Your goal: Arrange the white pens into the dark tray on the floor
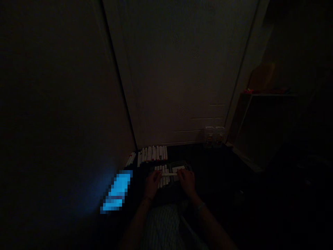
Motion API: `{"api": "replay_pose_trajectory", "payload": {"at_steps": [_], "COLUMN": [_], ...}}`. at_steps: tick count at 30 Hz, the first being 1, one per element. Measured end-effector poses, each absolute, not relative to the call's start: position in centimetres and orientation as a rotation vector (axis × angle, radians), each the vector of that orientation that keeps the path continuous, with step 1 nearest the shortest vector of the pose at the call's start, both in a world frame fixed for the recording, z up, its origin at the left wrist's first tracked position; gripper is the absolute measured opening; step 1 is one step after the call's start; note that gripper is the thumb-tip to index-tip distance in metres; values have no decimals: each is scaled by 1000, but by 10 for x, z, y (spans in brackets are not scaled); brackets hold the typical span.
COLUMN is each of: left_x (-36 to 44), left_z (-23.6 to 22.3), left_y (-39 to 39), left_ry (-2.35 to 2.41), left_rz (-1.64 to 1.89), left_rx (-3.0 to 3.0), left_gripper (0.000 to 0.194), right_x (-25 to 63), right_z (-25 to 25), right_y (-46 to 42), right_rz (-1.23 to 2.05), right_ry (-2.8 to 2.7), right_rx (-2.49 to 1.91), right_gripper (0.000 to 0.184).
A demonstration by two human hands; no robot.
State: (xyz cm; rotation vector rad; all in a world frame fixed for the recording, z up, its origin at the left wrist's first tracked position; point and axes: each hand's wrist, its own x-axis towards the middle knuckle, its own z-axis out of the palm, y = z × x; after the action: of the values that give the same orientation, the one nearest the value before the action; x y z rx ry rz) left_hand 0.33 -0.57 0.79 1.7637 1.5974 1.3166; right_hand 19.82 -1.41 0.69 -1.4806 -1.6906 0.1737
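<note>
Blue screen [118, 191] beside left hand [153, 181], white markers [153, 153] beyond.

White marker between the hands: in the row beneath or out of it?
Out: the white marker spans the left hand and right hand, crosswise over the row of markers.

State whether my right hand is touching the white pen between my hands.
Touching. In the head view, the right hand grips one end of the white pen, which reaches across to the left hand.
</note>
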Motion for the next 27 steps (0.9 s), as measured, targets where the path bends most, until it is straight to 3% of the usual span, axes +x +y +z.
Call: {"api": "replay_pose_trajectory", "payload": {"at_steps": [27], "left_x": [4], "left_z": [12], "left_y": [-8], "left_ry": [1552], "left_rz": [1282], "left_rx": [1787], "left_gripper": [37], "right_x": [198], "right_z": [13], "right_y": [-16], "right_rz": [204], "right_ry": [-1721], "right_rx": [-1475], "right_gripper": [30]}}
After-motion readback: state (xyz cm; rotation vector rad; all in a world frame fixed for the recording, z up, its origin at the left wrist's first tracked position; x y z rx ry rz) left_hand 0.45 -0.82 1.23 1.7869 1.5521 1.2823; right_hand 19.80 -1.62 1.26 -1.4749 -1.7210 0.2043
